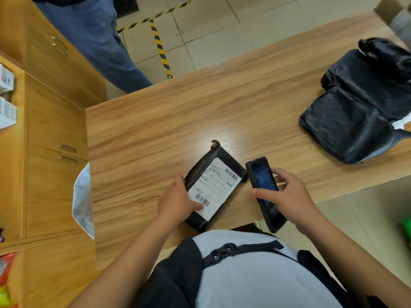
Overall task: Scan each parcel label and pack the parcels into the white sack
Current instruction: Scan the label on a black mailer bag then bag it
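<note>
A small black parcel (219,165) with a white barcode label (214,187) lies face up near the front edge of the wooden table (178,121). My left hand (178,201) grips its left side, thumb resting on the label's lower barcode. My right hand (287,194) holds a black handheld scanner (264,185) just right of the parcel, screen up. The white sack (83,201) hangs open beside the table's left edge. Larger black-wrapped parcels (360,107) are piled at the table's far right.
Wooden cabinets (55,121) with metal handles stand to the left, white baskets on top. Another person in blue jeans (95,41) stands beyond the table's far left corner. Yellow-black tape marks the tiled floor. A cardboard box sits at the top right.
</note>
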Demonstrator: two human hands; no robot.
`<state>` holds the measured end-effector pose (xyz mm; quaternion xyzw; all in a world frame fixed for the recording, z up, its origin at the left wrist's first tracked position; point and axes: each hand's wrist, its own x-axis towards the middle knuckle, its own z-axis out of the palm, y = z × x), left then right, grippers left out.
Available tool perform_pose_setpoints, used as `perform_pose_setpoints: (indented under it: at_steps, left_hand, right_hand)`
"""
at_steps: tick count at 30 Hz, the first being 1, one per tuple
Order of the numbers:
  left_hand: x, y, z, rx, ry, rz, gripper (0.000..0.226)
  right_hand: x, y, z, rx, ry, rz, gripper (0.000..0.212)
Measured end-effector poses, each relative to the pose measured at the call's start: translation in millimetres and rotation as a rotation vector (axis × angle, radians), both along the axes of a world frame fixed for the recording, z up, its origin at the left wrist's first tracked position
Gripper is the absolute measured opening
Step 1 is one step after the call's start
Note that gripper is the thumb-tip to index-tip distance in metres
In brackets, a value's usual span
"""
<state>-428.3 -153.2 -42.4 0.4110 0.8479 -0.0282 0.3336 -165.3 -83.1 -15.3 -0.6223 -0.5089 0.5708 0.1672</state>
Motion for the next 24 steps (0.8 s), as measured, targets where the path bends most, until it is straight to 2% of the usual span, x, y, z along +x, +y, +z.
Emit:
perform_pose_setpoints:
  at_steps: [3,7,9,14,18,24]
  left_hand:
    - [-18,7,4,-0.051,-0.198,0.046,0.064]
    - [-43,17,8,-0.200,-0.458,0.048,0.076]
    - [-51,19,7,-0.239,-0.522,0.047,0.077]
    - [-64,19,3,-0.250,-0.625,0.052,0.058]
    - [-81,12,2,-0.152,-0.688,0.127,0.059]
    - [-104,-3,18,0.188,-0.827,0.383,0.051]
  right_hand:
    - [-2,-4,0,0.005,-0.025,-0.017,0.084]
    - [-5,-9,2,0.000,-0.031,-0.042,0.085]
    - [-8,-11,5,-0.003,-0.039,-0.059,0.086]
    - [-17,-16,20,0.005,-0.103,-0.037,0.091]
    - [-28,-22,39,0.005,-0.188,0.061,0.089]
    - [-57,-26,78,0.016,-0.400,0.278,0.084]
